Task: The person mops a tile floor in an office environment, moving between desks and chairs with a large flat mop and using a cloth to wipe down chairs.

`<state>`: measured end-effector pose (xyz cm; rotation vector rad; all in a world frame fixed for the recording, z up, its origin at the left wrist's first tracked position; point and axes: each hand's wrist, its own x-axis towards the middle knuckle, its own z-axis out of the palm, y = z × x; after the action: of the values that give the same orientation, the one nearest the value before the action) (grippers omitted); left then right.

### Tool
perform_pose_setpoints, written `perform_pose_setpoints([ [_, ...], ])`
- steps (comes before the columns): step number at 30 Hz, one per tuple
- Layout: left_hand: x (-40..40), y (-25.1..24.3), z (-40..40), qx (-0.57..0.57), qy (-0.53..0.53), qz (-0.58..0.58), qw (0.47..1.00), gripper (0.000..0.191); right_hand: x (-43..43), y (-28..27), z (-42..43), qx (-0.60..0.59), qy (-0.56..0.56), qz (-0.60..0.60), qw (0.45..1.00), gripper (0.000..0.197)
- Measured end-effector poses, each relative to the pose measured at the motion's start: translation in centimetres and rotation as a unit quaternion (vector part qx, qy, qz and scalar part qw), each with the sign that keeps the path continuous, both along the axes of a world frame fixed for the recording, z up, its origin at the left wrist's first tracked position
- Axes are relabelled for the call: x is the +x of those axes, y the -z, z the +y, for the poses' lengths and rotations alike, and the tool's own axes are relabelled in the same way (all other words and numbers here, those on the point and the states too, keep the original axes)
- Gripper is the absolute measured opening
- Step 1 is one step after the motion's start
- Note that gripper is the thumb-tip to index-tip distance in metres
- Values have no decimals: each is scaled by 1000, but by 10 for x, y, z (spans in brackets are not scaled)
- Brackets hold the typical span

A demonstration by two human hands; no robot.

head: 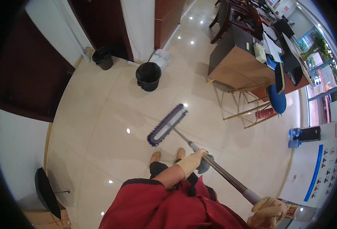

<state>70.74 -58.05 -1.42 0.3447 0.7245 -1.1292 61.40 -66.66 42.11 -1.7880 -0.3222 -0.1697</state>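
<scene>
A flat mop with a purple fringed head (167, 125) rests on the glossy tiled floor ahead of my feet. Its metal handle (225, 173) slants back towards me on the right. My left hand (194, 161), in a pale glove, grips the lower part of the handle. Around the grey grip (251, 196) at the upper end is my right hand (268, 212), gloved as well. A grey cloth-like thing (205, 165) shows just beside my left hand; whether that hand holds it I cannot tell.
Two black bins (148, 75) (102, 59) stand near the doorways, with a plastic bag (160, 57) by the nearer one. A desk (240, 63) and blue folding chair (276, 98) are at right. An open black umbrella (46, 191) lies left, above a cardboard box (47, 219). Water bottles (294, 137) line the right wall.
</scene>
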Motion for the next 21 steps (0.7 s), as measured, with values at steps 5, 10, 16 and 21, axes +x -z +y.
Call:
perform_pose_setpoints([
  [5,12,-12,-68,-51,42,14,998,27,12,-3,-35,-49,129,-76,987,36],
  [10,44,-14,-88,-90,27,14,995,27,29,4,-90,151,-26,-73,985,30],
  [16,110,4,-42,-31,-77,46,996,24,74,12,-89,-4,-24,-42,999,32],
  [21,179,-35,27,28,-157,36,987,24,146,5,-12,58,-139,-140,979,34],
])
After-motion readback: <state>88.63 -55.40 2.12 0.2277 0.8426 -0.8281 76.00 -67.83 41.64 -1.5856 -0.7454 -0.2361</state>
